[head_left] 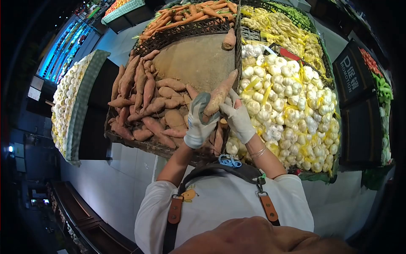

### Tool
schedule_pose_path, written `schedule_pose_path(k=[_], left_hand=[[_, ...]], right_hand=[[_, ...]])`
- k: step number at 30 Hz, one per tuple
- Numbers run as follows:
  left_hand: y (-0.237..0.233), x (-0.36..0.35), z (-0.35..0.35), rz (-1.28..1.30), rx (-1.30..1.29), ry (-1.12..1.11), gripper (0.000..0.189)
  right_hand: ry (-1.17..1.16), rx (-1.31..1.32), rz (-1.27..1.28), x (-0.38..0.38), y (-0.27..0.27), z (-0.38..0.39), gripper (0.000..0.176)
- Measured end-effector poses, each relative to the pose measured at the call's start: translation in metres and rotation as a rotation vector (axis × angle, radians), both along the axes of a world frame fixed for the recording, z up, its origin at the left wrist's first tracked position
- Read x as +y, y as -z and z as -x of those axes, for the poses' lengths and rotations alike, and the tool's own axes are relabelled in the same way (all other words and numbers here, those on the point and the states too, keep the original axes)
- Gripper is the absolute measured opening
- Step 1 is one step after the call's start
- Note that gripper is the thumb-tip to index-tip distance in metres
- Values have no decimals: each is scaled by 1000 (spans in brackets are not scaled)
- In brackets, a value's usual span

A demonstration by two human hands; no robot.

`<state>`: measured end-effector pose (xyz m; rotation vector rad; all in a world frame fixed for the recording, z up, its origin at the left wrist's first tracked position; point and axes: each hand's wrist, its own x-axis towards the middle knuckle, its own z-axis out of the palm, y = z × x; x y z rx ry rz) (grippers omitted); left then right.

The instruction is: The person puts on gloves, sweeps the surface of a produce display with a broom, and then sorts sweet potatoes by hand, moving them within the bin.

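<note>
A long sweet potato [220, 94], dusty and slanting up to the right, is held over the front of the bin. My left hand [198, 122], in a white and grey work glove, wraps round its lower end. On its right side my right hand [237, 118], in a whitish glove, has bent fingers against it; some fingertips are hidden behind it. Many more sweet potatoes [167, 103] lie heaped left of and below my hands. A single sweet potato [229, 40] rests at the back, by the black divider.
Brown sacking [182, 57] lines the bin's middle. Carrots [186, 17] fill a black crate behind it. Garlic bulbs [292, 106] are piled right of the divider, with ginger [279, 25] beyond. Another garlic stand [72, 106] is on the left; a promotion board [349, 72] stands right.
</note>
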<state>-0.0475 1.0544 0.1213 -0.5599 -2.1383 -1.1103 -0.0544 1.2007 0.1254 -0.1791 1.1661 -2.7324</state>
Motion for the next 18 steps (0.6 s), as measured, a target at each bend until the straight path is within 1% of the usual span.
schedule_pose_path(k=[3,6,9,12,13,15,16,17,18], left_hand=[[7,-4,-8,60,75,-2,63],[7,3,-14,48,120,-9,65],[14,8,-19,21,71,19,66],[17,15,-23,-44,-42,69,67],[16,17,-25,-110,-123,113,68],[12,22,-27,-240,-285,212,70],[12,26,-27,-363,-349,257,71],[27,23,-23,-400,-446,226,71],[22,25,-22,-337,-508,162,70]], right_hand=[[33,-40,-6,-7,-8,-11,65],[56,-71,-50,-6,-10,-18,62],[107,-101,-61,-3,-8,-21,54],[217,-80,-201,-4,11,-17,48],[261,-94,-237,-3,16,-17,48],[362,-122,-312,-4,8,-20,48],[371,-104,-359,-4,38,-9,51],[345,-267,-437,-5,32,-10,42],[307,-430,-502,-5,26,-10,36]])
